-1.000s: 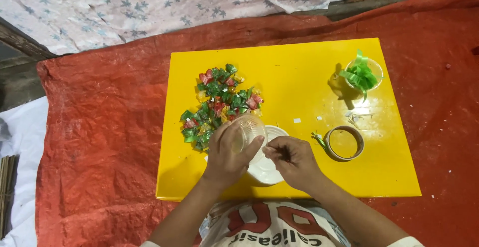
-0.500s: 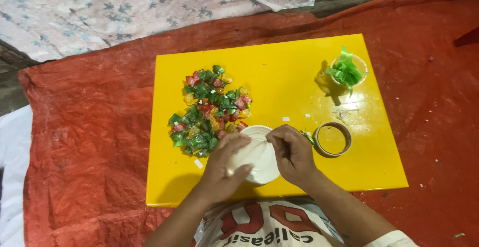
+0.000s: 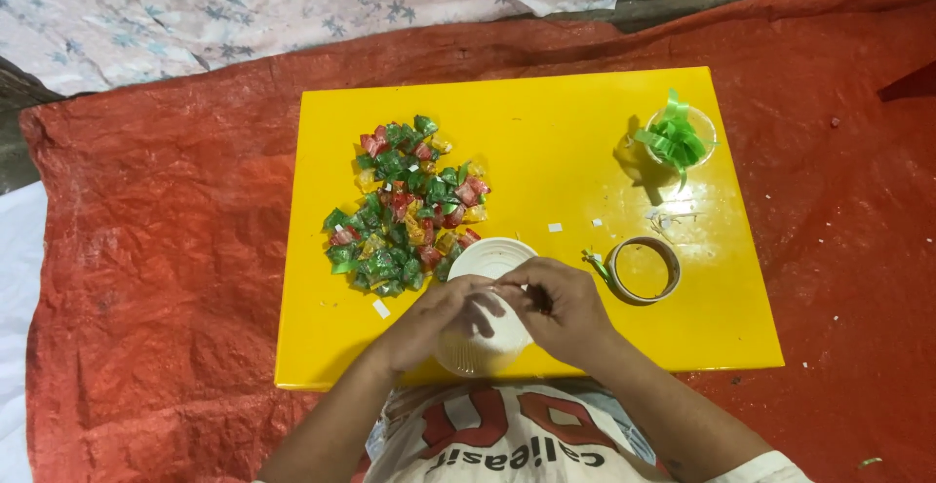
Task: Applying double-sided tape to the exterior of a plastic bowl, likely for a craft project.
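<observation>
A heap of small wrapped sweets (image 3: 405, 208) in green, red and yellow wrappers lies left of centre in the frame, on the yellow bench (image 3: 546, 113). The wrappers are small, crinkled and shiny. No labels, signs or screens show.

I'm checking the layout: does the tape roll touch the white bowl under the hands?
Apart. The head view shows bare yellow table between the tape roll and the white bowl.

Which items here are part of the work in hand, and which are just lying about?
In hand: left hand and right hand together over the white cup.
Lying about: wrapped candy pile, tape roll, cup of green strips, on the yellow board.
</observation>
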